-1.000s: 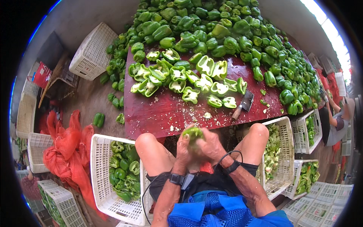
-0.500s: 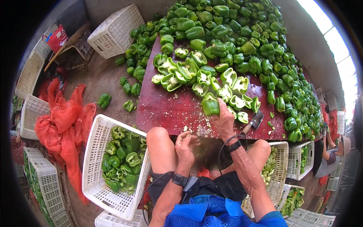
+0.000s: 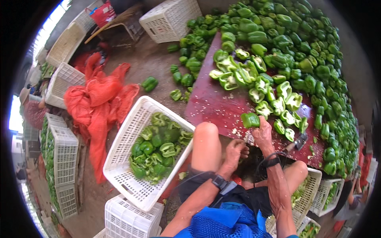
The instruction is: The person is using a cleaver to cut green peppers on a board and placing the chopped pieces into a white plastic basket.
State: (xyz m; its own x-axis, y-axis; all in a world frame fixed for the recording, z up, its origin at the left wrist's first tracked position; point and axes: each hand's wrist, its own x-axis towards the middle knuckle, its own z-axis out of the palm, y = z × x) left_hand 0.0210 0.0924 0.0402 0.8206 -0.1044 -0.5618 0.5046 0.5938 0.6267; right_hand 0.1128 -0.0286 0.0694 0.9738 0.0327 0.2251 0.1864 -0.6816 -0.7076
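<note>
Two bare hands show right of centre in the frame: the right hand (image 3: 263, 135) grips a green bell pepper (image 3: 251, 120) by its near end, skin side facing us, above the red tabletop (image 3: 202, 107), a hold that seems to leave most of it exposed. We see the left hand (image 3: 236, 152) loosely curled between the knees; nothing shows in it, but we cannot tell whether the fingers hide something. Just beyond the right hand lie halved bell peppers (image 3: 255, 95), many cut face up, perhaps so the cores stay reachable. The cleaver (image 3: 297, 141) rests to their right, handle toward us, probably for easy grasping. Heaped bell peppers (image 3: 285, 39) fill the upper right, while a white plastic crate (image 3: 115, 156) of pepper pieces (image 3: 152, 148) stands left of the knee, presumably within arm's reach.
</note>
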